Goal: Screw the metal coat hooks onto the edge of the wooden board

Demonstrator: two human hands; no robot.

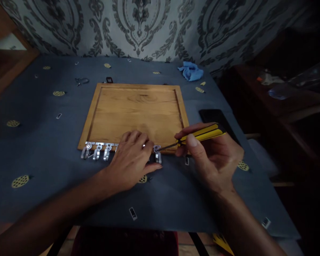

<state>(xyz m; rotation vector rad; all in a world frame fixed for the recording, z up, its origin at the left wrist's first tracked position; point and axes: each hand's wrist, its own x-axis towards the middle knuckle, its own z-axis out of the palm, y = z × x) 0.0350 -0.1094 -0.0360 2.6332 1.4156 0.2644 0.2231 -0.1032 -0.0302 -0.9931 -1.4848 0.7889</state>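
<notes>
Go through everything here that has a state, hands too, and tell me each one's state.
Wooden board: flat on the covered table
Metal hooks: along the board's near edge, partly hidden
Screwdriver: slanted, tip at the rightmost visible hook
Left hand: over the hooks, palm down
Right hand: closed around the screwdriver
Blue cloth: crumpled
Dark flat object: lying partly hidden behind the right hand

Room left of board [138, 115]; phone [211, 115] obstructs right

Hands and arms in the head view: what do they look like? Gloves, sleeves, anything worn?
Left hand and right hand: both ungloved, five-fingered. Left forearm and right forearm: bare as far as the frame shows, no sleeves. No watch, bracelet or ring visible.
</notes>
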